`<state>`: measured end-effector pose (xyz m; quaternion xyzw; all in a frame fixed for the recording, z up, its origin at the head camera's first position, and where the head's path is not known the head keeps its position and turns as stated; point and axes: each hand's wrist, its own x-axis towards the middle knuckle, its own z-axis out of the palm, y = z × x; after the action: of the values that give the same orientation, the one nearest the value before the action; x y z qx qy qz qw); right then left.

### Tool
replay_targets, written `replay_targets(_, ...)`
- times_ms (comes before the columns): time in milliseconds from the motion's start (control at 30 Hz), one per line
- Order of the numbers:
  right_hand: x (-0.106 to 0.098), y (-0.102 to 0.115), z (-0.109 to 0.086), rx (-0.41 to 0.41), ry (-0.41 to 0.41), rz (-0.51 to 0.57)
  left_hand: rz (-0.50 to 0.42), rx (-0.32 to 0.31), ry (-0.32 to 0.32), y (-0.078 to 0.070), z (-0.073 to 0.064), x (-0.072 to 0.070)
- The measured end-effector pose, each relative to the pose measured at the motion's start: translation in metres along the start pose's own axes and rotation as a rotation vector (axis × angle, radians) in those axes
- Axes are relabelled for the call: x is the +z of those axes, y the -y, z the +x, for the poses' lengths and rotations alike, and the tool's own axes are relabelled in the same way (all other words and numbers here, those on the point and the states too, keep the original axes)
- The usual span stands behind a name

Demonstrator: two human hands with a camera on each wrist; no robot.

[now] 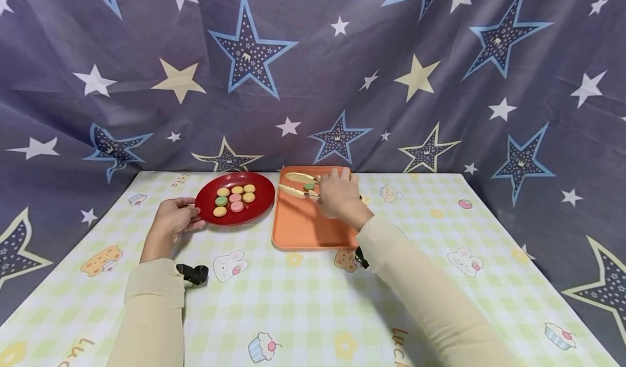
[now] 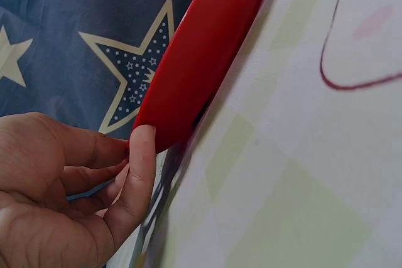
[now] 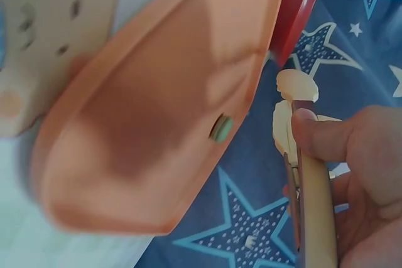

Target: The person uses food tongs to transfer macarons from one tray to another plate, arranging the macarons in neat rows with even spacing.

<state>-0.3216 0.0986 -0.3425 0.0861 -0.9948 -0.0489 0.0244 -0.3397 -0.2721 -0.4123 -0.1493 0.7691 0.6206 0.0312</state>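
Note:
My left hand (image 1: pixel 173 217) pinches the left rim of a red plate (image 1: pixel 263 199); the left wrist view shows the thumb and fingers on the plate's edge (image 2: pixel 201 48). Yellow, pink and green macarons (image 1: pixel 237 206) lie on that plate. Over an orange tray (image 1: pixel 313 231), my right hand (image 1: pixel 337 196) grips a pair of tongs (image 3: pixel 317 205) with cream-coloured tips, which point left and stand apart. A green macaron (image 1: pixel 309 187) appears between the tips in the head view. In the right wrist view, the green macaron (image 3: pixel 221 128) rests on the tray, apart from the tongs.
The plate stands left of the tray, almost touching it. A checked, cartoon-printed cloth (image 1: pixel 293 312) covers the table. Behind the table's far edge hangs a star-patterned curtain (image 1: pixel 313 84). Black wrist cameras (image 1: pixel 193 274) sit at both sleeves.

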Motion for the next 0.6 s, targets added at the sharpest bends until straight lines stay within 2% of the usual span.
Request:
replay_targets(167, 0.006, -0.016, 0.000, 0.018, -0.018, 0.011, -0.001, -0.003, -0.005, 0.001, 0.000, -0.001)
replay_targets(600, 0.019, -0.040, -0.001, 0.078, 0.036, 0.026, -0.002, -0.012, -0.005, 0.001, 0.001, 0.000)
